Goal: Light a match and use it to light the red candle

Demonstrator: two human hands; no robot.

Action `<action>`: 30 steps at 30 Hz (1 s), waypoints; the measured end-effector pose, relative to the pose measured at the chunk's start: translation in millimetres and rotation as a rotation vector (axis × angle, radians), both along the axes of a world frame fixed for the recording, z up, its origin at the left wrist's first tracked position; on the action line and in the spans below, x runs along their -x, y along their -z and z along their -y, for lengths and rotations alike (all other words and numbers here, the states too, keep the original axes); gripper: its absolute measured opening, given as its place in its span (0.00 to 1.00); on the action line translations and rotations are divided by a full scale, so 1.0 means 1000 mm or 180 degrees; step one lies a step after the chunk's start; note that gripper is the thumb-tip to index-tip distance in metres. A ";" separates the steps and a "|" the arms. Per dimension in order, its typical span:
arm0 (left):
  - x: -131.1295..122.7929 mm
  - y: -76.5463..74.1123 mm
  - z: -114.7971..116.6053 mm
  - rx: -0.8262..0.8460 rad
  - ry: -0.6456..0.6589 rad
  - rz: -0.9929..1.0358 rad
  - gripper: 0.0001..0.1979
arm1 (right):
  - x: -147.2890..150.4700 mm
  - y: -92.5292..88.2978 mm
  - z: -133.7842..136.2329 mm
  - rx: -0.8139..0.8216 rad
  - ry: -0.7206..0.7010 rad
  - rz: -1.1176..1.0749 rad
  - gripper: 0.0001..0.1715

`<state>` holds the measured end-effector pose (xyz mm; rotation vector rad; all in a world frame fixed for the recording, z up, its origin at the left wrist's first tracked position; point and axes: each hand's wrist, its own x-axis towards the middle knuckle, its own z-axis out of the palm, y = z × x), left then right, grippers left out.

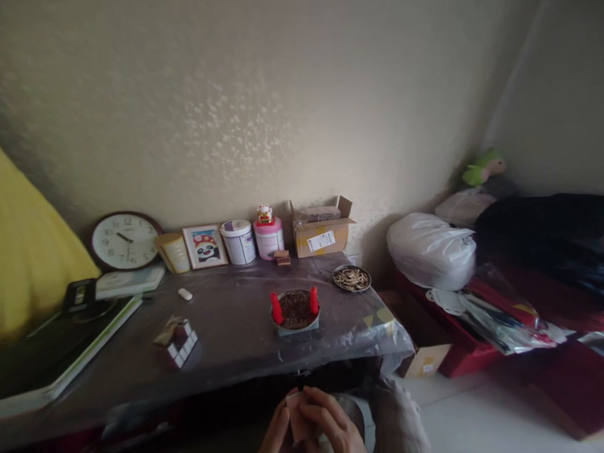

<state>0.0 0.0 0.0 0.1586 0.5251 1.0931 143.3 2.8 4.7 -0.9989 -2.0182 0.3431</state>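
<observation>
Head view. A low table (pixel 237 343) covered with a wrinkled clear plastic sheet stands against a pale, textured wall (pixel 257 108); at the left edge a yellow cushion-like mass (pixel 17 245) rises beside it. Along the wall, left to right: a round, dark-rimmed clock (pixel 125 241), a small framed cartoon picture (pixel 205 246), a white cylindrical tub (pixel 238 242), a pink-and-white tub (pixel 269 238) topped by a small figurine, and an open cardboard box (pixel 322 233) with a white label. On the table's left lies a flat dark book or pad with a pale edge (pixel 52 361); nearer the middle, a small checkered cube (pixel 179 340). At centre stands a round container of dark granular matter (pixel 295 310) with two red upright pieces at its rim; behind it to the right, a shallow metal dish (pixel 351 278) of pale slivers. To the right of the table: a swollen white plastic bag (pixel 430 247), a red surface strewn with papers (pixel 491 325), dark cloth, and a green soft toy (pixel 482 167). At the bottom edge, below the table front, the left hand (pixel 276 441) and right hand (pixel 336 432) meet, fingers curled together around a small brownish card-like piece (pixel 294 417) held upright between them; its material is unclear.
</observation>
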 end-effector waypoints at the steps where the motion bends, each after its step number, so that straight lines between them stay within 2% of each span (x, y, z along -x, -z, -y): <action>1: -0.001 -0.001 0.002 -0.0025 -0.0026 0.0082 0.08 | 0.000 -0.004 0.002 -0.0039 0.0033 0.0005 0.26; 6: -0.003 -0.010 0.011 -0.0136 -0.0024 0.0347 0.12 | 0.005 -0.014 0.011 -0.0034 0.0251 -0.0068 0.28; 15: -0.007 -0.011 0.013 -0.0273 0.0012 0.0235 0.14 | 0.009 -0.010 0.010 -0.0040 0.0416 -0.0030 0.27; 18: -0.007 -0.014 0.013 -0.0179 -0.0011 0.0285 0.14 | 0.003 -0.013 0.010 0.0216 0.0230 -0.0075 0.25; 21: -0.003 -0.017 0.012 -0.0050 0.0020 0.0423 0.14 | -0.008 -0.023 0.007 0.0742 -0.0066 -0.0217 0.24; 23: 0.000 -0.017 0.011 0.0108 0.0022 0.0467 0.12 | -0.016 -0.029 0.002 0.0972 -0.0103 -0.0330 0.18; 25: 0.001 -0.015 0.011 0.0277 0.0021 0.0352 0.11 | -0.021 -0.033 -0.005 0.0986 -0.0071 -0.0382 0.10; 30: -0.003 -0.013 0.013 0.0500 0.0038 -0.0011 0.12 | -0.021 -0.035 -0.016 0.0800 -0.0070 -0.0239 0.13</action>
